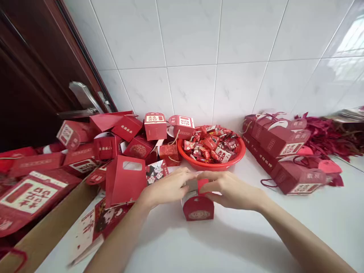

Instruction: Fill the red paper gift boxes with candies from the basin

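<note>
A small red gift box [198, 210] with a rounded front flap and a pale oval print stands upright on the white table. Its top is partly unfolded, and a grey inner side shows between my hands. My left hand [167, 186] has its bent fingers on the box's left upper edge. From the right, my right hand [230, 187] curls its fingers over the top flaps. The fingers partly hide the upper part of the box. Just behind my hands sits a red plastic basket [196, 165] full of red-wrapped candies [212, 144].
Red boxes lie heaped on the left, some in a cardboard carton [57, 223]. Flat printed cards [105, 220] lie beside it. Closed boxes with cords [298, 176] line up on the right, near dark red bundles [324, 132]. A tiled wall [193, 91] bounds the back.
</note>
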Demonstrator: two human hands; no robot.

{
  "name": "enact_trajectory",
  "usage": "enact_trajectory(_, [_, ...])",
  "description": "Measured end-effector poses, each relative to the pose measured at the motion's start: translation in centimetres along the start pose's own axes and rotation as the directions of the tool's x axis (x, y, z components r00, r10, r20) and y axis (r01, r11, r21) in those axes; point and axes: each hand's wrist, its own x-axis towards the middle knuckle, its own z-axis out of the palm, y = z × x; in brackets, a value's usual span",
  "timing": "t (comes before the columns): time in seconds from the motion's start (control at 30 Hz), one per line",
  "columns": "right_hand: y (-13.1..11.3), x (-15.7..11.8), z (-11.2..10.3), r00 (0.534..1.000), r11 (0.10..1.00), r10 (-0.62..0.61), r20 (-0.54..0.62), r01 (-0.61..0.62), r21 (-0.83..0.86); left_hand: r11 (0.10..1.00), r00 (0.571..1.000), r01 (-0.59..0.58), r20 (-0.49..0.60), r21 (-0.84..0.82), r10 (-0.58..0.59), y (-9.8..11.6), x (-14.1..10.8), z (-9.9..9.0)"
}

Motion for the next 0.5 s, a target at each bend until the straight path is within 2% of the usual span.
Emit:
enact_trajectory(0.1, [-0.3, 0.3, 0.3, 0.996, 0.997, -0.061, 0.070, 0.057, 0.057, 1.000, 1.000, 0.025, -0.011, -0.015, -0.025, -0.2, 0.4, -0.1])
enact_trajectory(0.2, [-0.5, 0.5, 0.4, 0.984, 0.996, -0.051, 0.169, 0.039, 0.075, 0.998, 0.998, 0.062, 0.000, -0.032, -0.062, -0.2, 0.5, -0.3])
enact_trajectory(0.3, [-0.8, 0.3, 0.3, 0.968, 0.997, 0.073, 0.238, -0.077, 0.005, 0.994, 0.995, 0.098, 0.011, -0.048, -0.098, -0.3, 0.4, -0.7])
enact_trajectory(0.4, [-1.3, -0.1, -0.2, 0.943, 0.965, 0.253, 0.216, -0.229, -0.130, 0.992, 0.996, 0.090, 0.031, -0.086, -0.087, -0.4, 0.4, -1.1])
enact_trajectory(0.5, [-2.2, -0.6, -0.6, 0.907, 0.925, 0.357, 0.223, -0.309, -0.223, 0.992, 0.995, 0.070, 0.079, -0.107, -0.062, -0.5, 0.5, -1.5])
